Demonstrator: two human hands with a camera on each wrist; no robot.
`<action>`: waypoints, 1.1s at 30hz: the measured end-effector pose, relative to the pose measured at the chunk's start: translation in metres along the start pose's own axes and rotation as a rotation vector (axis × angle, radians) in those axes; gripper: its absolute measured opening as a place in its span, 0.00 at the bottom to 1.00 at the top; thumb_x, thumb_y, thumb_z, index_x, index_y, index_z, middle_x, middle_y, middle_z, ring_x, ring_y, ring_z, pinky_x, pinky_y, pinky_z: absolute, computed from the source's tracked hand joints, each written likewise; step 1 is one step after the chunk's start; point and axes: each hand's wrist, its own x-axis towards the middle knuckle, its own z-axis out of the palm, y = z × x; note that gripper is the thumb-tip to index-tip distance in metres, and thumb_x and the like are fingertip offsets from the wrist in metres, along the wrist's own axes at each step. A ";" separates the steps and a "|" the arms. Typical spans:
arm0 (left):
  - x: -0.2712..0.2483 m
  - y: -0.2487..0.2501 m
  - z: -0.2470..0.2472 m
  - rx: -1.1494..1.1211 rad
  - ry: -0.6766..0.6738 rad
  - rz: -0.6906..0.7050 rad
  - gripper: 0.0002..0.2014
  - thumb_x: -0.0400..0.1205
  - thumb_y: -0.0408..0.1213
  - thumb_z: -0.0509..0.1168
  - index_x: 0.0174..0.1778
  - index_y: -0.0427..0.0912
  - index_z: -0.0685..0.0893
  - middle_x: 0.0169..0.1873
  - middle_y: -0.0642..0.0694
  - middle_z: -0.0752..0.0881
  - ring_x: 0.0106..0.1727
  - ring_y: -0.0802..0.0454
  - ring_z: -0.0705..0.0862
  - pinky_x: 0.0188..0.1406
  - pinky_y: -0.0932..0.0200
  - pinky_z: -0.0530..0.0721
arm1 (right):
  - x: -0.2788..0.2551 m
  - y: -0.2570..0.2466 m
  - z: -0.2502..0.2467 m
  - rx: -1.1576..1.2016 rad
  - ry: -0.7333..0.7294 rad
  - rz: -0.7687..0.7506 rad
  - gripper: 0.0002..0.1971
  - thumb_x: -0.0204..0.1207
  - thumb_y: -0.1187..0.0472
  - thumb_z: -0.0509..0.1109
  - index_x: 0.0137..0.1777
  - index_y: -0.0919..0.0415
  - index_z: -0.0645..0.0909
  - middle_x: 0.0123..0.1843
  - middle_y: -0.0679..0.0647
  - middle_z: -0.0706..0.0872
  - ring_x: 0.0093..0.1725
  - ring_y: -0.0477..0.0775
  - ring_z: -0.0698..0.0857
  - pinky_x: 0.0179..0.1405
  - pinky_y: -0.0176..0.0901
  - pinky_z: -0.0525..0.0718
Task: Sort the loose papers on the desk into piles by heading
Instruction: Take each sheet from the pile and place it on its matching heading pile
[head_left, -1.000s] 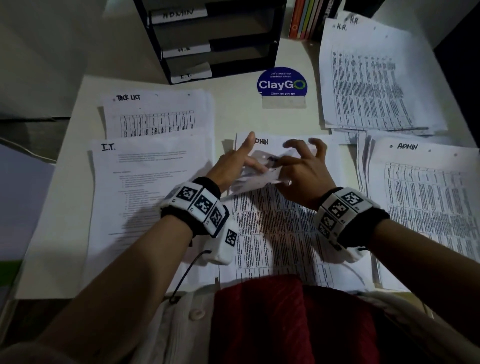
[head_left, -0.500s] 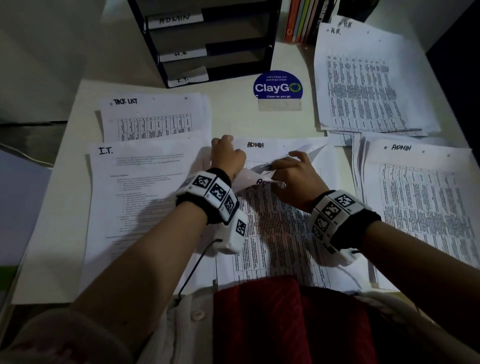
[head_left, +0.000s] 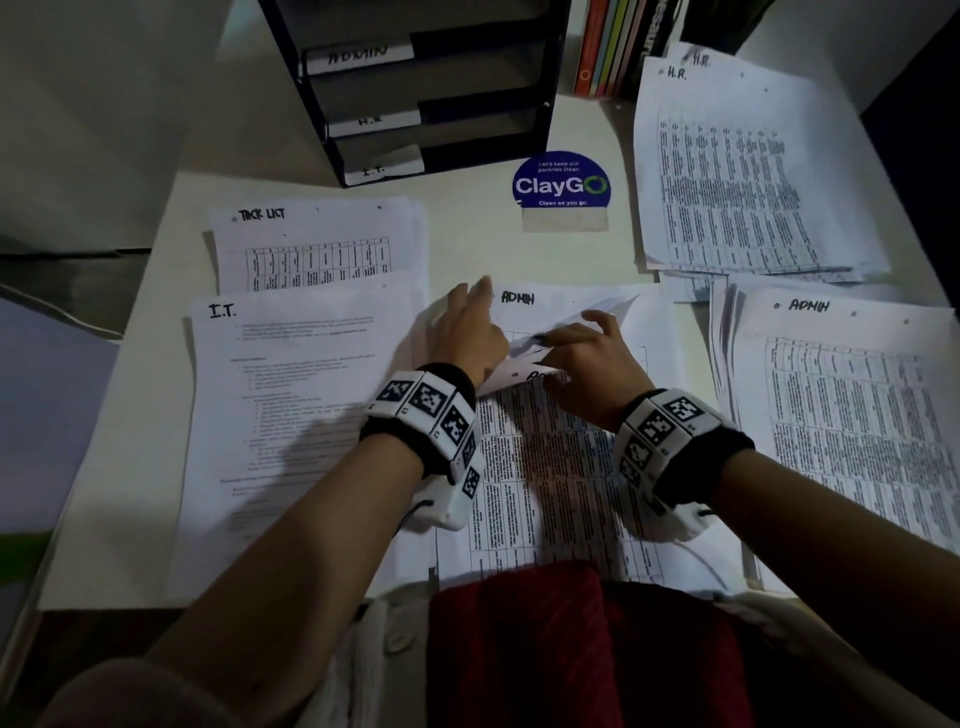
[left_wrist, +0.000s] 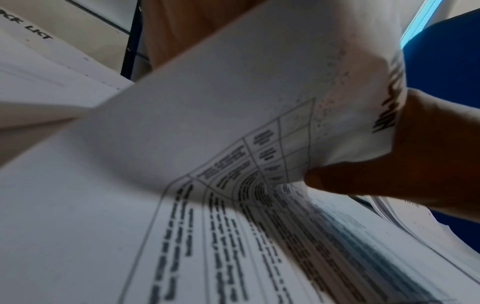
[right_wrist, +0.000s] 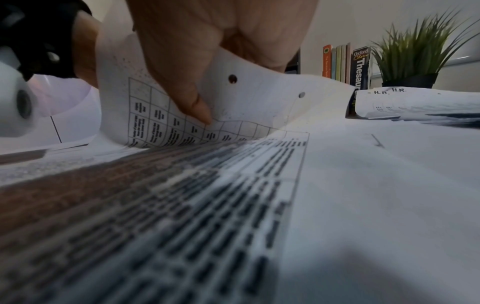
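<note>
At the desk's middle lies a pile of printed tables headed ADMIN (head_left: 545, 493). Its top sheet (head_left: 524, 371) is curled back toward me, and a second ADMIN heading (head_left: 517, 299) shows on the page beneath. My right hand (head_left: 582, 353) pinches that curled sheet (right_wrist: 246, 98), with the thumb (right_wrist: 197, 102) on its printed side. My left hand (head_left: 467, 327) lies at the sheet's left edge with its fingers stretched forward, touching paper. The left wrist view shows the bent sheet (left_wrist: 233, 102) and the right thumb (left_wrist: 363, 181) gripping it.
Other piles surround the middle one: I.T. (head_left: 291, 415), TASK LIST (head_left: 311, 244), H.R. (head_left: 743, 176) and another ADMIN (head_left: 857, 415). A black tray rack (head_left: 431, 93) labelled ADMIN, H.R., I.T. stands behind, beside a ClayGo sign (head_left: 561, 187), books (head_left: 618, 47) and a plant (right_wrist: 415, 51).
The right hand has gone from spread fingers to a pinch and has peeled the top ADMIN sheet back. The left hand's fingers, curled half a second ago, have straightened forward.
</note>
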 end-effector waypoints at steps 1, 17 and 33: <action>0.002 0.000 0.000 -0.012 0.006 -0.017 0.32 0.83 0.29 0.55 0.82 0.41 0.49 0.79 0.40 0.59 0.78 0.43 0.62 0.77 0.51 0.62 | 0.000 0.001 0.000 0.002 -0.015 0.008 0.11 0.66 0.69 0.74 0.49 0.64 0.89 0.57 0.64 0.87 0.60 0.63 0.84 0.70 0.64 0.62; -0.011 -0.009 -0.005 0.247 0.086 0.439 0.21 0.80 0.29 0.62 0.70 0.45 0.74 0.73 0.42 0.65 0.66 0.42 0.74 0.67 0.47 0.73 | 0.001 0.001 0.002 -0.044 0.070 -0.088 0.15 0.47 0.71 0.82 0.36 0.60 0.90 0.39 0.60 0.90 0.43 0.63 0.89 0.57 0.75 0.71; -0.008 -0.018 -0.009 0.163 0.041 0.424 0.10 0.82 0.34 0.62 0.53 0.36 0.86 0.61 0.39 0.81 0.64 0.43 0.77 0.64 0.49 0.73 | 0.010 0.005 -0.003 -0.234 0.097 -0.209 0.16 0.47 0.63 0.83 0.38 0.53 0.91 0.42 0.51 0.90 0.51 0.59 0.87 0.57 0.77 0.72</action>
